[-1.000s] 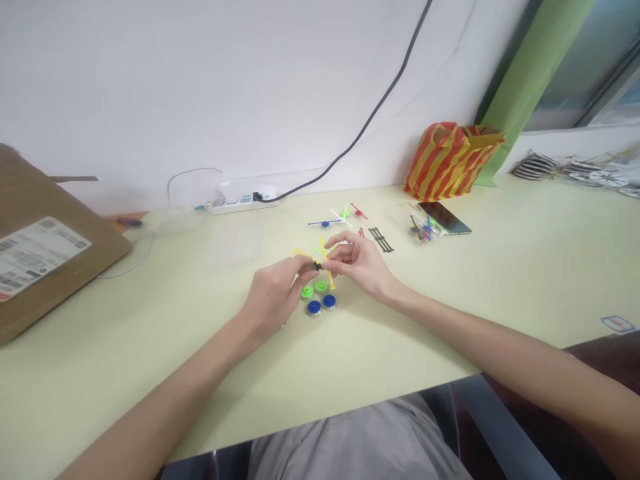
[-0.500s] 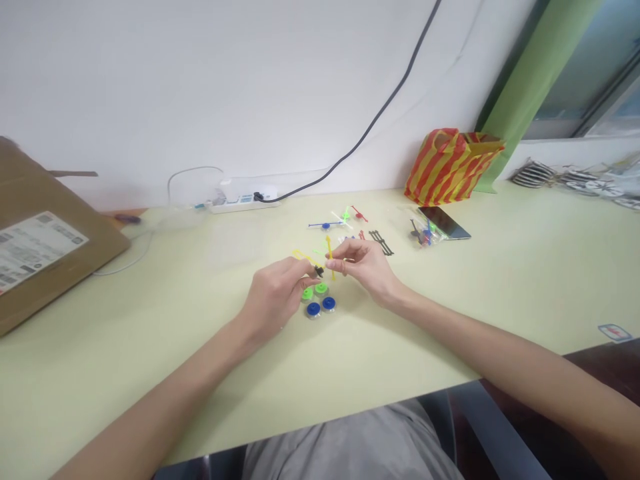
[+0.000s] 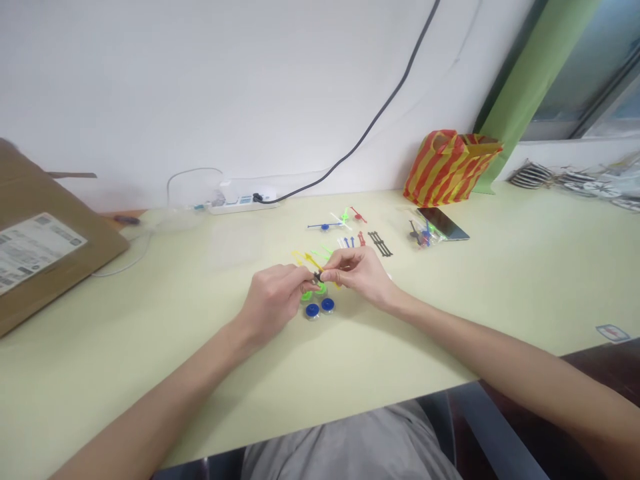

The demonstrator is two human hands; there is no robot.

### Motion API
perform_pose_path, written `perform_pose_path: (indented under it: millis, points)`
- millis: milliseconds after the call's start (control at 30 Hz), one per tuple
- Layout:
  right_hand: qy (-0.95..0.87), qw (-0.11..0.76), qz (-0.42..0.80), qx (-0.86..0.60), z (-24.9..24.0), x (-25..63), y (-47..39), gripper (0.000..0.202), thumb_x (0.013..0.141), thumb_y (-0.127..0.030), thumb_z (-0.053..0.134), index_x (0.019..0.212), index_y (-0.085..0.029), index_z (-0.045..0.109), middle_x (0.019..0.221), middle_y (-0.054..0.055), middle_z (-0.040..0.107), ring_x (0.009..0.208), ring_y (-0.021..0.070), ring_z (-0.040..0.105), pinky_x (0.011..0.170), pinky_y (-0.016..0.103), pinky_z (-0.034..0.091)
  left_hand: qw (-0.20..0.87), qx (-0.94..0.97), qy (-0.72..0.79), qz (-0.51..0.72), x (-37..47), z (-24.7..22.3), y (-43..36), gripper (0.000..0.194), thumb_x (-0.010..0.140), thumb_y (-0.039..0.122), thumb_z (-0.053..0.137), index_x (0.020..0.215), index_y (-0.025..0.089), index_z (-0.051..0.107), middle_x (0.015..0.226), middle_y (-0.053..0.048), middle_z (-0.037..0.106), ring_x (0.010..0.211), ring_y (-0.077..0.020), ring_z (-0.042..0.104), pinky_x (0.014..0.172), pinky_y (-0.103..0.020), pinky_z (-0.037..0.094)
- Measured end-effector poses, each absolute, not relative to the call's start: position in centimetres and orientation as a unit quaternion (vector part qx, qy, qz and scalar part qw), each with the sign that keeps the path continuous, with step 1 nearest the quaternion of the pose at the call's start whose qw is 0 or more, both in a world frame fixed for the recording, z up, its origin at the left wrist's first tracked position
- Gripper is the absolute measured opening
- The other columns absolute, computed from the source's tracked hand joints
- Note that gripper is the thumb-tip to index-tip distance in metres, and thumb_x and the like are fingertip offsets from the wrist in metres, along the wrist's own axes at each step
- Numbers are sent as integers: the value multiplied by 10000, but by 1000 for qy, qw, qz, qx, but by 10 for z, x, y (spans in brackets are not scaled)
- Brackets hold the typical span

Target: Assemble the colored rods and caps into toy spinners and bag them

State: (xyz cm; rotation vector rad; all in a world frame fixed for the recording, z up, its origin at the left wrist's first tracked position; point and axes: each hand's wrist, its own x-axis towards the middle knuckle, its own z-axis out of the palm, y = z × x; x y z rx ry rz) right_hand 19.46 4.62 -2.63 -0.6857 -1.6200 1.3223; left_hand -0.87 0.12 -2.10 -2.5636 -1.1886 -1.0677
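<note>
My left hand (image 3: pixel 275 293) is closed, its thumb and fingertips pinching a small black plastic piece (image 3: pixel 319 277). A slim yellow plastic arrow (image 3: pixel 313 261) is pinched in my right hand (image 3: pixel 363 277), slanting across the black piece; the two seem to touch, but fingertips cover the contact. Just below the hands, green discs (image 3: pixel 321 289) with clear bases sit on the table, partly covered by my left fingers. Two blue discs (image 3: pixel 313 311) of the same kind lie nearer to me. More yellow arrows (image 3: pixel 299 257) lie behind the fingertips.
Behind the hands lie black arrows (image 3: pixel 381 244), red arrows (image 3: pixel 362 238), blue arrows (image 3: pixel 349 242) and arrow-and-disc spinners (image 3: pixel 325 227). A bag of parts (image 3: pixel 423 235), a tablet (image 3: pixel 443 223) and a striped bag (image 3: pixel 447 170) are right. A power strip (image 3: pixel 243 204) and cardboard box (image 3: pixel 45 233) are left.
My right hand has moved slightly left and down, bringing the yellow arrow onto the black piece. The arrow has gone from nearly upright to slanting left. My left hand has barely moved.
</note>
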Motion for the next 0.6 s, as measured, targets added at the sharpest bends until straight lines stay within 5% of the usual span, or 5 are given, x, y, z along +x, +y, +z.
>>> perform_pose_path:
  millis: [300, 600]
  points:
    - [-730, 477, 416, -257, -26, 194, 40, 242, 905, -442, 684, 881, -215, 764, 859, 50, 705, 652, 139, 606, 556, 284, 470, 70, -818, -398, -410, -3, -23, -2, 237, 963, 315, 632, 759, 199, 608, 652, 20, 701, 554, -122, 629, 553, -246, 447]
    - [-789, 448, 354, -228, -20, 200, 34, 223, 950, -226, 547, 1048, -240, 747, 967, 57, 697, 835, 160, 655, 594, 256, 497, 79, -810, -422, -399, -4, -24, -4, 311, 972, 339, 592, 693, 205, 567, 611, 14, 685, 526, -122, 600, 539, -252, 420]
